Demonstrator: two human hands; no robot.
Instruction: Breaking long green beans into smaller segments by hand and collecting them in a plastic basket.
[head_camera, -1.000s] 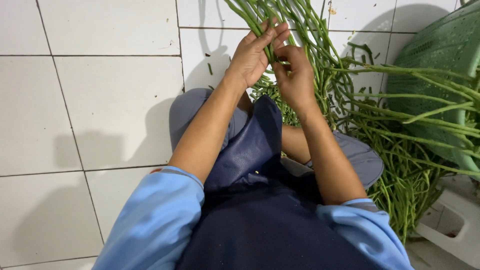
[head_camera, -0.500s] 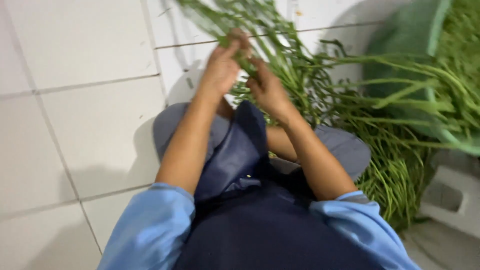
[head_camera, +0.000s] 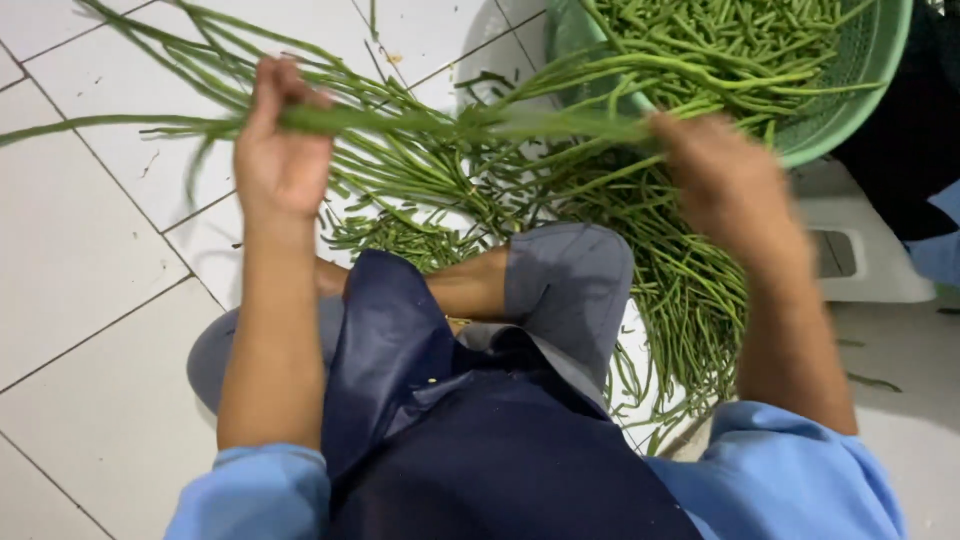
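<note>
My left hand (head_camera: 278, 150) is closed around a bundle of long green beans (head_camera: 470, 125) that stretches sideways across the view. My right hand (head_camera: 725, 180), blurred by motion, grips the same bundle at its right end, in front of a green plastic basket (head_camera: 870, 75) full of bean pieces. A loose heap of long beans (head_camera: 640, 260) lies on the white tiled floor (head_camera: 90, 250) in front of my knees. I sit low, with a dark apron over my lap.
A white plastic stool (head_camera: 860, 255) stands under the basket at the right. A dark-clothed person's edge (head_camera: 915, 150) shows at far right. Stray bean stems trail to the upper left over the tiles.
My hands were close together on the beans; now they are spread wide apart, the bundle stretched between them. The view has shifted right and the basket has come into sight.
</note>
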